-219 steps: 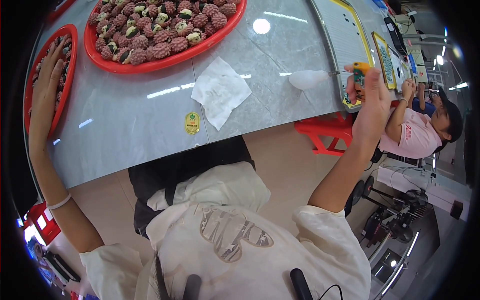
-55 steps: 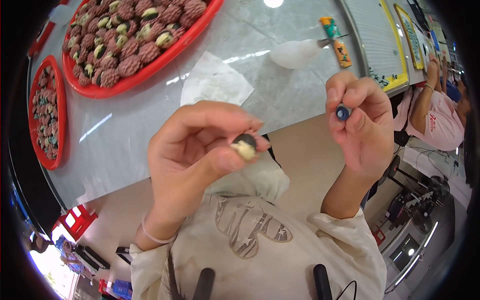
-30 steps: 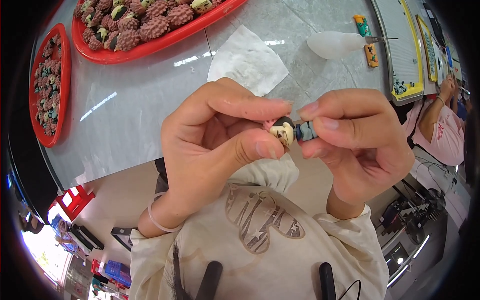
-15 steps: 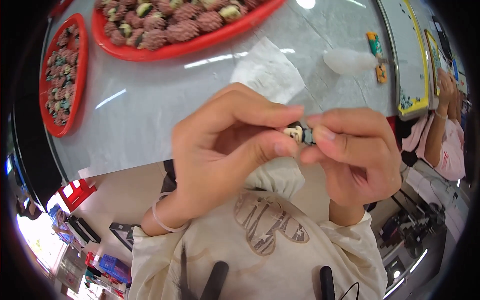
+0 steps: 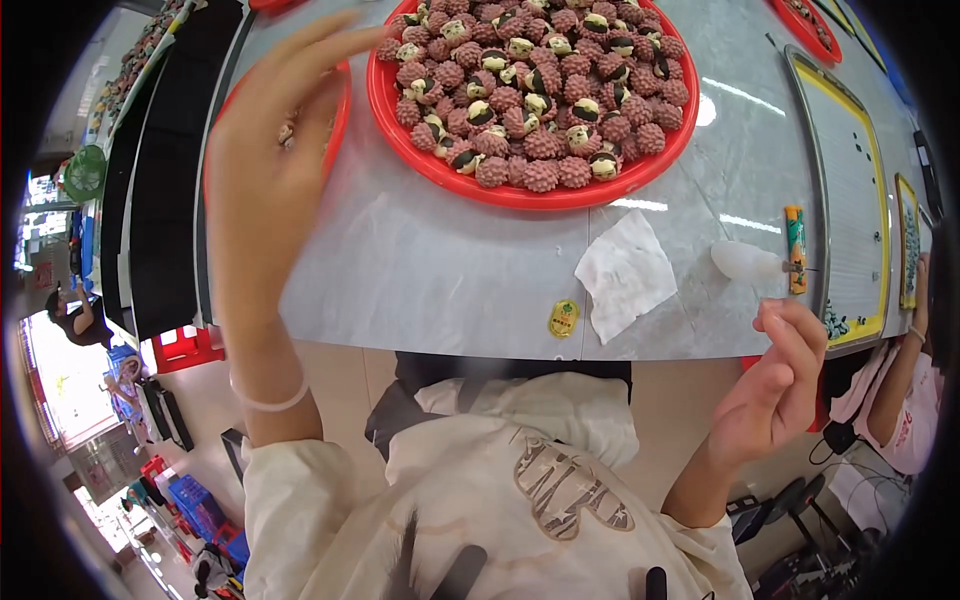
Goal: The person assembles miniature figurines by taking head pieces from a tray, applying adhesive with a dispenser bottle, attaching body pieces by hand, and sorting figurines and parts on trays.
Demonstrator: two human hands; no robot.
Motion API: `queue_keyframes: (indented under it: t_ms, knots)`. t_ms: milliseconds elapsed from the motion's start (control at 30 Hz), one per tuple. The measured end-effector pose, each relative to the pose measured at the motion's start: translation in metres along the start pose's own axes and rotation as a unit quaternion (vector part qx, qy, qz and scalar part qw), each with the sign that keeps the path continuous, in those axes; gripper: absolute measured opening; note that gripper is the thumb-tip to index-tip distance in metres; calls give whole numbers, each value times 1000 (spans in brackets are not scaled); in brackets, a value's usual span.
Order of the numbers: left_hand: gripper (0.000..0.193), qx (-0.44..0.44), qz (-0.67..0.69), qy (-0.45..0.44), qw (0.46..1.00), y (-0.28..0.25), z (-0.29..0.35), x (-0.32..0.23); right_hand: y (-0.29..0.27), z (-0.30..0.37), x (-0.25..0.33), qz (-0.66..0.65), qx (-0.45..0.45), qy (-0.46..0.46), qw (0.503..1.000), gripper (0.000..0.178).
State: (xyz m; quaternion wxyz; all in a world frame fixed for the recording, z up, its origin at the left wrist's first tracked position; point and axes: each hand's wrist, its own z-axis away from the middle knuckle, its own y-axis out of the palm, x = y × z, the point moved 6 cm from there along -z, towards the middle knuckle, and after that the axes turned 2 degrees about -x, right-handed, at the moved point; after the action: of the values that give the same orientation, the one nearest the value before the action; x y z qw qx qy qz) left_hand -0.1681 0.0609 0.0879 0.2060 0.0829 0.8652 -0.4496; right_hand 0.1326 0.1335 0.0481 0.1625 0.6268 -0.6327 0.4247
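Observation:
My left hand [image 5: 262, 170], smeared by motion, is raised over a red tray [image 5: 343, 125] at the left, its fingers stretched and apart. Small pieces in that tray show past the hand, which hides most of it. To the right lies a large round red tray [image 5: 535, 198] heaped with knobbly pink-brown pieces, many with cream-and-black figure heads [image 5: 583, 136]. My right hand [image 5: 775, 385] hovers by the table's front edge, fingers loosely bent and thumb apart. Nothing shows between its fingers. The small figure held earlier is in neither hand as far as I can see.
A crumpled white tissue [image 5: 628, 275], a gold oval sticker [image 5: 563, 318], a white squeeze bottle with a thin tip [image 5: 745, 262] and an orange-green packet [image 5: 796, 248] lie on the grey table. A yellow-edged tray [image 5: 872, 250] stands right, near another person's arm [image 5: 905, 350].
My hands have parted: the left swung up and left to the tray, the right moved right. The small figure has left my fingers. The view has shifted, showing more of the large tray.

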Motion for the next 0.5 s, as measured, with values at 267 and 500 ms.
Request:
queue_keyframes:
  t_ms: [267,500]
  knots:
    - [14,134,8,138,981,74,-30,-51,-29,-4,-10,62,-20,15,998,21]
    - [12,129,73,-9,989,65,-27,-30,-35,-13,-36,62,-70,99,991,18]
